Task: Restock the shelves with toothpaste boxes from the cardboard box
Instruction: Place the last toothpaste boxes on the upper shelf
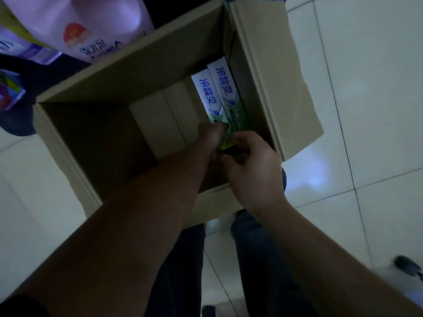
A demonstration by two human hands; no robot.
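Observation:
An open cardboard box (128, 72) stands on the floor below me. Two white-and-green toothpaste boxes (207, 97) (225, 88) lie side by side against its right wall. Both my hands reach into the box at their near ends. My left hand (211, 136) has its fingers on the near end of the left toothpaste box. My right hand (249, 161) is curled around the near end of the right one, with a yellow-green end flap showing between the fingers. The grip itself is partly hidden in shadow.
Two plain pale cartons (164, 117) lie in the cardboard box left of the toothpaste. A pink refill pouch (91, 26) and other packaged goods sit beyond the box at upper left. The right flap (277, 72) is folded outward. White floor tiles (366, 88) surround it; my legs (251, 259) are below.

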